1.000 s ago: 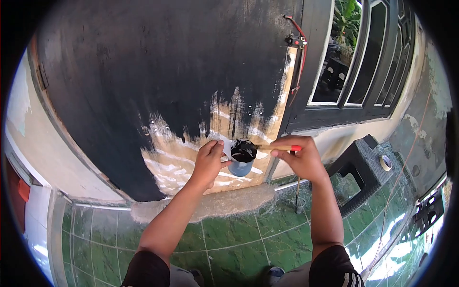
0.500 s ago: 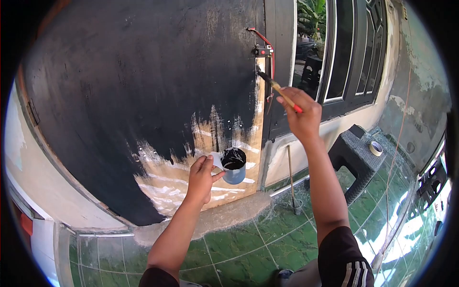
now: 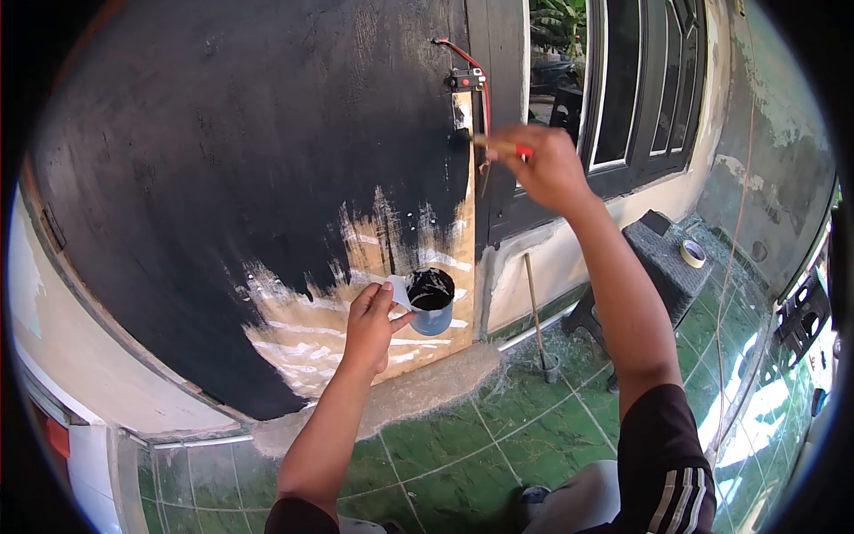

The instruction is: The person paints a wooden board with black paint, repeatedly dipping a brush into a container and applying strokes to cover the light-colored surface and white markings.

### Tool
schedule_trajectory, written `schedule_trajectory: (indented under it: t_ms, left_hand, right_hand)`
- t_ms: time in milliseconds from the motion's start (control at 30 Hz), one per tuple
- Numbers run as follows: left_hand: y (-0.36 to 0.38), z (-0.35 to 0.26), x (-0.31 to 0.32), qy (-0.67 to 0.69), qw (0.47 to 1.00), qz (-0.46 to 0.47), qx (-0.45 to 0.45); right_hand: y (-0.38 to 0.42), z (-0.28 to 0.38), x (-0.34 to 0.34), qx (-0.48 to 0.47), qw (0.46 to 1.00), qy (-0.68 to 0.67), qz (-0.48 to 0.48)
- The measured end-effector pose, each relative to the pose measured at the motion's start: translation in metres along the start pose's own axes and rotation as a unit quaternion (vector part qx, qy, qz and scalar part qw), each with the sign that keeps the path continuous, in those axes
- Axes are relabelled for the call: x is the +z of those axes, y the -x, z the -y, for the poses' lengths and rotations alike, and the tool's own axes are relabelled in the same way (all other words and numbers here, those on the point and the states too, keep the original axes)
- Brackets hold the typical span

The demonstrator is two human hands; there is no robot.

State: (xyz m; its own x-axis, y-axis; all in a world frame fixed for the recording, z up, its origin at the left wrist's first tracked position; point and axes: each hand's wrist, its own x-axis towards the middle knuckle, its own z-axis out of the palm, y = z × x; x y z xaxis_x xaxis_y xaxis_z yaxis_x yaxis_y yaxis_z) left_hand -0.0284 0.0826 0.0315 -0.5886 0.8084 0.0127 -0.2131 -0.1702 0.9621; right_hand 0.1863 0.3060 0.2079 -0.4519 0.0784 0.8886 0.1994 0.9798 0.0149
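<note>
Right hand (image 3: 547,169) raised at the door's right edge, we pinch the brush (image 3: 500,146) by its wooden handle, our fingers closed on it. The brush has a tan handle with a red end and dark bristles (image 3: 466,137). It lies nearly level, its long axis running across the door's edge and dipping slightly toward the red end. The bristles point left, at the door, below the latch (image 3: 464,80); they blend into the black paint there, so we cannot tell just where they end.

Our left hand (image 3: 372,325) is clamped on the pale handle of the cup (image 3: 431,322), which we hold in front of the door's lower right part. The cup is blue-grey, its mouth up, with black paint inside.

Behind both, the door (image 3: 267,160) is mostly black, with tan wood and white streaks low down and a narrow tan strip along its right edge. Right of the door are the window (image 3: 616,80) and, lower, a dark stool (image 3: 680,280) bearing a roll of tape (image 3: 693,253). A stick (image 3: 534,303) stands in a small pot (image 3: 551,368) on the green floor (image 3: 445,463), just right of the door's foot.
</note>
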Motion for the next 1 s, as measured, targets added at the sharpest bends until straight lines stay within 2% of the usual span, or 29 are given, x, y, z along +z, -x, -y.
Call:
schedule_trajectory:
  t_ms: [100,200,233,333,367,467,633,833,933,967,1000]
  left_hand:
    - [0.001,-0.002,0.002,0.008,1.000,-0.005,-0.005]
    - [0.005,-0.004,0.003,0.008,1.000,0.000,-0.010]
    - [0.005,-0.003,0.002,0.005,1.000,0.001,-0.008]
    - [0.006,0.000,-0.001,-0.001,1.000,0.004,-0.002]
    - [0.006,0.000,-0.002,0.001,1.000,0.004,-0.003]
    - [0.006,0.000,0.000,-0.004,1.000,-0.003,0.001]
    - [0.007,-0.001,0.004,-0.006,1.000,-0.004,0.005]
    - [0.013,-0.006,0.007,-0.015,1.000,-0.011,0.001]
    - [0.007,0.000,0.004,-0.015,1.000,0.006,-0.001]
    - [0.003,0.005,0.000,-0.015,1.000,0.017,-0.005]
    - [0.002,0.005,-0.002,-0.014,1.000,0.027,-0.008]
  right_hand:
    - [-0.004,0.014,0.000,-0.029,0.987,0.012,-0.159]
    - [0.032,0.004,0.020,-0.056,0.991,0.039,-0.113]
    - [0.047,0.006,0.024,-0.018,0.998,0.022,-0.064]
    - [0.066,0.012,0.022,0.004,0.999,0.020,-0.033]
    - [0.063,0.011,0.019,-0.001,0.996,-0.008,-0.088]
    - [0.030,0.012,0.008,-0.018,0.983,0.031,-0.180]
    - [0.029,0.003,0.023,-0.008,0.990,0.033,-0.138]
    - [0.019,0.013,0.016,0.007,0.977,0.080,-0.198]
    - [0.020,0.003,0.031,-0.024,0.979,0.079,-0.184]
    - [0.025,0.001,0.036,-0.005,0.984,0.085,-0.158]
    - [0.025,0.005,0.035,-0.001,0.982,0.084,-0.171]
